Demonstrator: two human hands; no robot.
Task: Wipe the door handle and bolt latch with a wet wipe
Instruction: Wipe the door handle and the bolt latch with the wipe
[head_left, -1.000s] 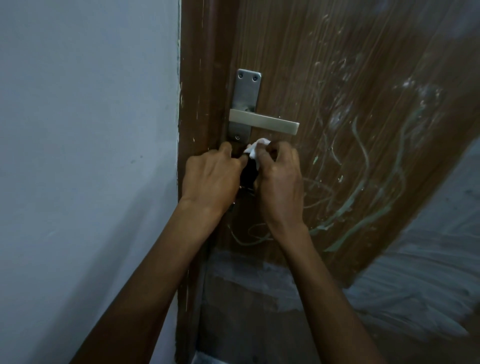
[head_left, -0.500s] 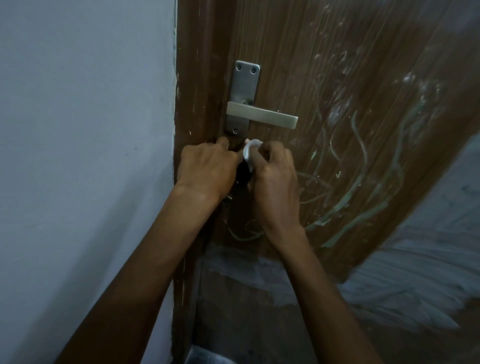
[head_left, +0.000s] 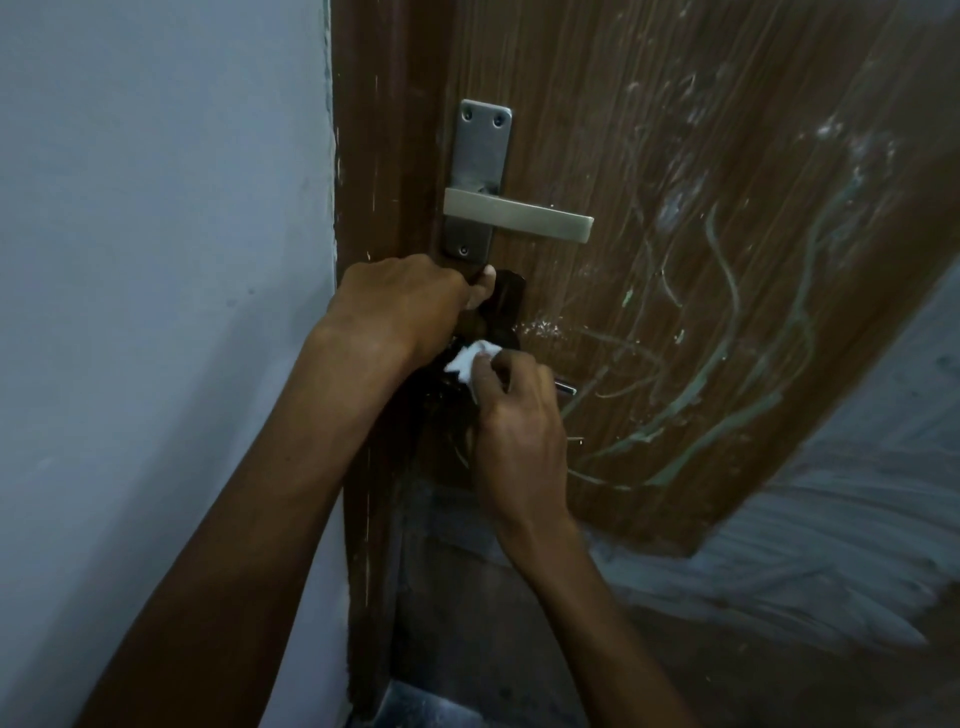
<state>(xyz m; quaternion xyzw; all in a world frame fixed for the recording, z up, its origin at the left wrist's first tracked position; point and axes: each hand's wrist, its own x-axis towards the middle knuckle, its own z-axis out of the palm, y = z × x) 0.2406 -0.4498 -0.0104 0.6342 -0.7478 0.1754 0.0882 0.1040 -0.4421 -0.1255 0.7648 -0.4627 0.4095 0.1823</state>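
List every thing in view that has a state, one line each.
door handle, free, no hand on it.
bolt latch, mostly covered by both hands; bolted or not, cannot tell.
wet wipe, crumpled, pinched and pressed on the bolt latch.
left hand, curled at the bolt latch's top, thumb on it.
right hand, pinches the wet wipe.
door, scribbled with pale marks.

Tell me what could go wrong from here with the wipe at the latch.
1. The wet wipe is bunched small in the right hand's pinch, so it may snag or tear on the dark bolt latch.
2. The left hand sits against the latch with its fingers hidden, so a sliding bolt could nip them.
3. No hand is on the door handle above, so it might get skipped.
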